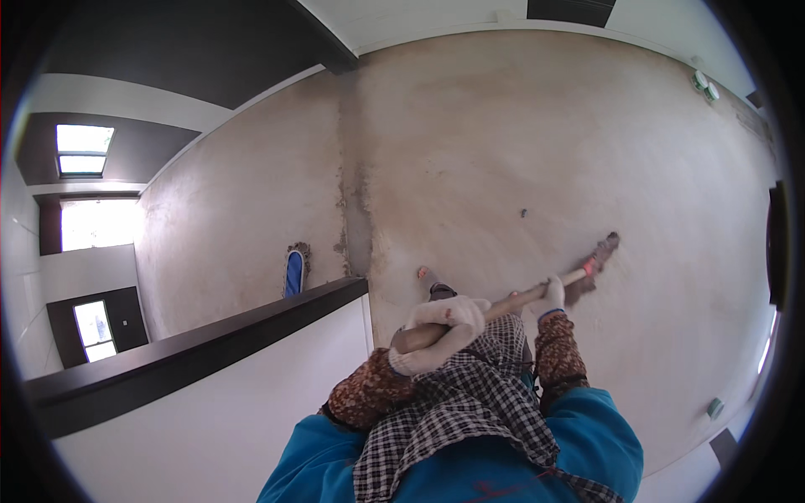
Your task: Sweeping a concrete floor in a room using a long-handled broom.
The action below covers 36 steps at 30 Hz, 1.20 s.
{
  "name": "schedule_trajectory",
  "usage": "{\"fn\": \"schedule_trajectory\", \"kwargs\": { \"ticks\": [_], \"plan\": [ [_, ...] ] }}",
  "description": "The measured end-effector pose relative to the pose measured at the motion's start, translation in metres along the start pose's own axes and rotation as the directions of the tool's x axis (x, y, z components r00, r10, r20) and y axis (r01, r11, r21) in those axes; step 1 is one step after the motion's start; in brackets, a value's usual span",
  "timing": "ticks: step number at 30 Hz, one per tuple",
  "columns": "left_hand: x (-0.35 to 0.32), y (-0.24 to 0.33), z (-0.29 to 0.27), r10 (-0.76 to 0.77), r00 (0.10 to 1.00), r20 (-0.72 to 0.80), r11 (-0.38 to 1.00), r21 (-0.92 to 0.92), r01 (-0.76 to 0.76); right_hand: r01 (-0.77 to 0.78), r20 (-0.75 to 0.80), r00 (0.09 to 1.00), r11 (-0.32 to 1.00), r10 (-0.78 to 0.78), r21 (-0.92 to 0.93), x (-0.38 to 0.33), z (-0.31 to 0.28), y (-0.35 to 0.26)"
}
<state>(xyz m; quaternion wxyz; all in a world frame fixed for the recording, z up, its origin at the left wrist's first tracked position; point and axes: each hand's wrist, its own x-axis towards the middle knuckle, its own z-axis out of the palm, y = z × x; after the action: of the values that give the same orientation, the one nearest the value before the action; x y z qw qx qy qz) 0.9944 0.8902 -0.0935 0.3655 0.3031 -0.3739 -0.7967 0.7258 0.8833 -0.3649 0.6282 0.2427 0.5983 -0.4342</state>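
Both my hands wear white knitted gloves and hold a broom with a pale wooden handle [527, 298]. My left hand [444, 334] wraps the thick upper end of the handle, in front of my checked apron. Farther down the handle, toward its head, my right hand [551, 295] is closed around it. Pink-red binding [594, 266] joins the handle to dark brown bristles [607, 245], which are low over the pale floor [470, 134], apparently touching it. A dark brownish patch lies beside the broom head; whether it is bristles, dirt or shadow I cannot tell.
A low white wall with a dark cap [210, 339] stands close on my left. Beyond it lies a long blue object [293, 273] with debris around its edge. A rough strip [356, 168] crosses the floor. A small dark bit [524, 213] lies ahead; green-and-white round items [705, 85] stand far right.
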Motion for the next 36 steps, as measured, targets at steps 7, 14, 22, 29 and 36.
{"fn": "schedule_trajectory", "kwargs": {
  "ticks": [7, 14, 22, 29, 36],
  "plan": [
    [-0.069, 0.151, -0.029, 0.639, 0.668, -0.382, 0.687, 0.675, -0.271, -0.038, 0.270, 0.953, 0.937, 0.139, -0.349, -0.037, 0.252, 0.210],
    [-0.095, 0.192, -0.028, 0.790, 0.582, -0.193, 0.299, 0.950, -0.090, -0.516, 0.492, 0.544, 0.733, 0.680, -0.443, -0.153, 0.399, 0.306],
    [-0.177, 0.199, -0.054, 0.908, 0.296, -0.296, 0.387, 0.862, -0.326, -0.276, 0.421, 0.784, 0.864, 0.455, -0.421, -0.180, 0.350, 0.253],
    [-0.129, 0.162, -0.103, 0.668, 0.570, -0.479, 0.742, 0.491, -0.457, -0.225, 0.062, 0.963, 0.914, 0.261, -0.338, -0.106, 0.281, 0.204],
    [-0.155, 0.190, -0.123, 0.751, 0.368, -0.549, 0.640, 0.742, -0.200, -0.262, 0.348, 0.776, 0.771, 0.526, -0.580, -0.086, 0.376, 0.379]
  ]
}}
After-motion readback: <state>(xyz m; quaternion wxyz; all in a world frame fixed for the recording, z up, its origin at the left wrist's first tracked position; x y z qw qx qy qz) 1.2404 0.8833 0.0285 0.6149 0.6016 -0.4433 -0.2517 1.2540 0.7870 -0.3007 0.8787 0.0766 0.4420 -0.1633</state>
